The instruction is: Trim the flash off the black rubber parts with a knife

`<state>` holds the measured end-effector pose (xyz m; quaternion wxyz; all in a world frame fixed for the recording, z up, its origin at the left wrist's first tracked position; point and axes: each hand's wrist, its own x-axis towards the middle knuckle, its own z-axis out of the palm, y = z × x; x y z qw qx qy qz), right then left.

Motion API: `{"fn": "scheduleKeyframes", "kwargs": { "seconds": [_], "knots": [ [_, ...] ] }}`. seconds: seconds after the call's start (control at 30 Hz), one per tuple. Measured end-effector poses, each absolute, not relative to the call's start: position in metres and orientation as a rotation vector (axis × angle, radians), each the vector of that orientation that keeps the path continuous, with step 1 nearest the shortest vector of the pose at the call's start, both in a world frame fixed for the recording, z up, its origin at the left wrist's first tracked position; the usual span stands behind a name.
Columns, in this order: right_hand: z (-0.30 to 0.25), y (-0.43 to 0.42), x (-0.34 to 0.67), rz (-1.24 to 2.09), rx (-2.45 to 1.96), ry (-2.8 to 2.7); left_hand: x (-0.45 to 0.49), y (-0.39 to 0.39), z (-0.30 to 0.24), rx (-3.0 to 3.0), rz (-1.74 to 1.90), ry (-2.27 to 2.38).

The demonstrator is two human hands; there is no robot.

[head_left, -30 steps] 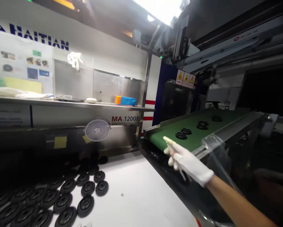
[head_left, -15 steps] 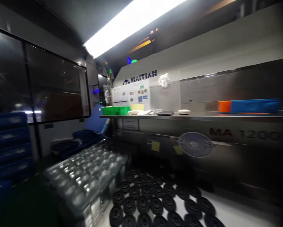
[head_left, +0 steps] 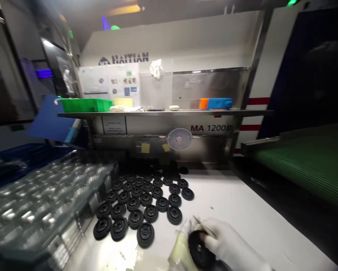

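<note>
At the lower front of the white table, my left hand [head_left: 181, 246], in a pale yellowish glove, is closed around the side of a black ribbed disc [head_left: 198, 252]. My right hand [head_left: 228, 241], in a white glove, is on the disc's other side, its fingers closed on a thin pointed tool [head_left: 204, 227]. That tool lies across the disc's upper edge and is too blurred to name. To the left, many similar black discs [head_left: 145, 234] lie in loose rows on the white tabletop [head_left: 259, 226].
Stacked clear moulded trays [head_left: 44, 199] stand at the left. Over the table's back runs a metal shelf [head_left: 157, 114] with a green bin [head_left: 86, 105] and a blue-and-orange object [head_left: 220, 103]. A small fan [head_left: 179, 139] sits below it. A green ribbed conveyor [head_left: 307, 165] is at right.
My view has swung right and downward. Both gloved hands, the held disc and the thin tool have come into view, as has the conveyor at right.
</note>
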<state>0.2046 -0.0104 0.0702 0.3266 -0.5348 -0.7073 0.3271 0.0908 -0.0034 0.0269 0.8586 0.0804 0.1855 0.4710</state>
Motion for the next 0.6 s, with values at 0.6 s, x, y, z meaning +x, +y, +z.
{"fn": "scheduleKeyframes", "kwargs": {
  "seconds": [0.6],
  "knots": [
    [0.041,-0.046,0.17,0.409,-1.686,-1.938,0.052,-0.005,0.05,0.007,1.292,0.575]
  ]
}}
